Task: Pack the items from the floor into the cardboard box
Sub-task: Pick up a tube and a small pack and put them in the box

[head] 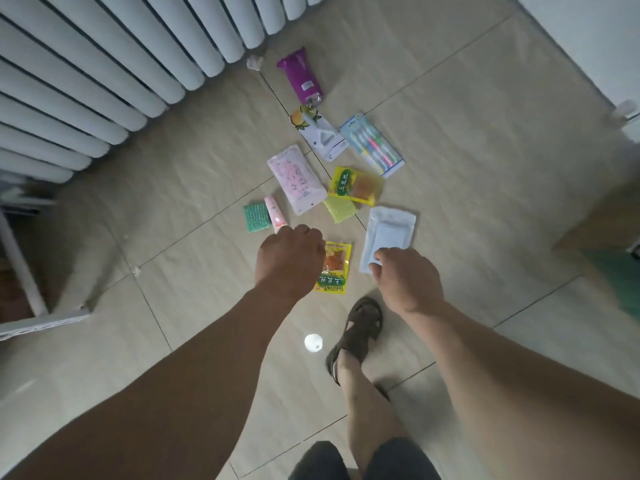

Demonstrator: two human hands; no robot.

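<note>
Your right hand pinches white pouch, long axis pointing away | left hand curled over yellow snack packet, grip unclear

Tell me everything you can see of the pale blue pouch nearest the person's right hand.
The pale blue pouch is a flat, rectangular packet of glossy, plastic-looking film with a lighter rectangular panel in its middle and a sealed border around it. It lies flat on the tiled floor, slightly tilted, to the right of the yellow snack packet. Its near corner is under the fingers of the right hand, which curl onto it and seem to pinch it. No print is legible.
</note>
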